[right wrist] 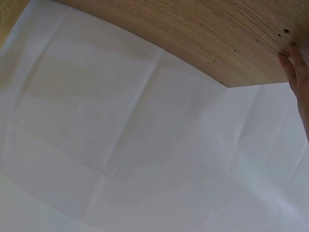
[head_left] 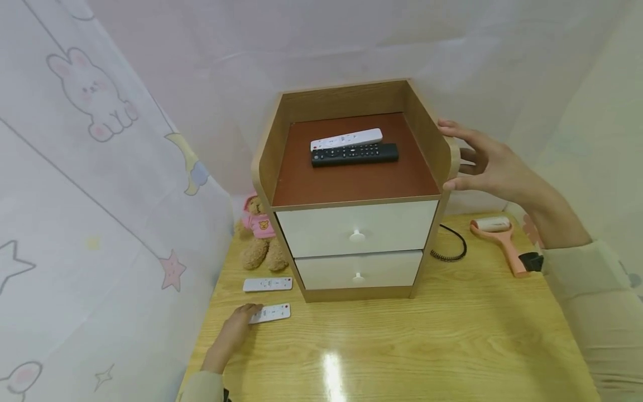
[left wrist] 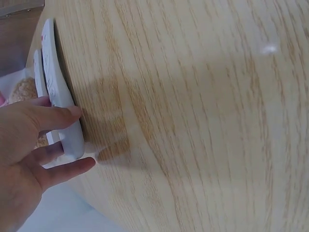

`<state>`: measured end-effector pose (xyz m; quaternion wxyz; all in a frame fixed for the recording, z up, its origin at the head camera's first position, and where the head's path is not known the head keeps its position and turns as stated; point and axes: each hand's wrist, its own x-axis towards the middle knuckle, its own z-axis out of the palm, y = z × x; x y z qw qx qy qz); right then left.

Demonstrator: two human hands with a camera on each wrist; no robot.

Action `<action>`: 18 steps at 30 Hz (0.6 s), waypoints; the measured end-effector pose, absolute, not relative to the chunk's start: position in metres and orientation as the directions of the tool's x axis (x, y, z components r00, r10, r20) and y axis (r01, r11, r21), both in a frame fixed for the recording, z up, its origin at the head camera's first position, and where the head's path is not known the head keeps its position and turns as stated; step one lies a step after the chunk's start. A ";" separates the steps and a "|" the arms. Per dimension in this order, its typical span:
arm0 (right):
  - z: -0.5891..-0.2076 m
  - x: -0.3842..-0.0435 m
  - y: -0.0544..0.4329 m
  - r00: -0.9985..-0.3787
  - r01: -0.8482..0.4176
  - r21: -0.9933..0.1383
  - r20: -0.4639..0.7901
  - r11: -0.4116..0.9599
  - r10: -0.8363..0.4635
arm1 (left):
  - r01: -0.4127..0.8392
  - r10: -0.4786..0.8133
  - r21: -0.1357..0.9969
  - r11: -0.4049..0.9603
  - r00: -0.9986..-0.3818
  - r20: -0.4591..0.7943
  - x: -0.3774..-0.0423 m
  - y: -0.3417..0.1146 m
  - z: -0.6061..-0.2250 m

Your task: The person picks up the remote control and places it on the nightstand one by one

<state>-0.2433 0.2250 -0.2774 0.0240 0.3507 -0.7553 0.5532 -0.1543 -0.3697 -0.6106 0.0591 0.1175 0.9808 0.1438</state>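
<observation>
My left hand (head_left: 235,329) holds the left end of a white remote control (head_left: 273,313) at the left of the wooden table. In the left wrist view, fingers lie on both sides of that remote (left wrist: 57,84), and one stretches past its end. A second white remote (head_left: 268,284) lies just behind it. My right hand (head_left: 489,162) is at the right side of a small wooden cabinet (head_left: 346,295), thumb near the front edge. The right wrist view has fingertips (right wrist: 286,63) against the side panel (right wrist: 193,34). On the cabinet's top lie a white remote (head_left: 346,139) and a black remote (head_left: 354,155).
The cabinet has two white drawers (head_left: 321,229) with knobs, both shut. A teddy bear (head_left: 261,234) in pink sits at its left. On the right are a black coiled cord (head_left: 449,257) and an orange lint roller (head_left: 508,245). Printed curtains (head_left: 125,223) hang around the table.
</observation>
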 end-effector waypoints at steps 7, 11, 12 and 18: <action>-0.277 -0.243 0.227 -0.755 -0.555 -0.818 0.421 0.148 -0.504 | 0.225 0.252 0.277 0.934 -0.966 -0.064 -0.153 -0.368 -0.608; -0.277 -0.243 0.227 -0.755 -0.554 -0.819 0.420 0.148 -0.503 | 0.243 0.262 0.273 0.931 -0.964 -0.038 -0.150 -0.366 -0.606; -0.277 -0.243 0.227 -0.758 -0.553 -0.819 0.417 0.154 -0.502 | 0.245 0.263 0.272 0.930 -0.964 -0.032 -0.149 -0.366 -0.606; -0.277 -0.243 0.225 -0.766 -0.551 -0.815 0.409 0.180 -0.496 | 0.254 0.267 0.283 0.925 -0.964 -0.009 -0.140 -0.365 -0.605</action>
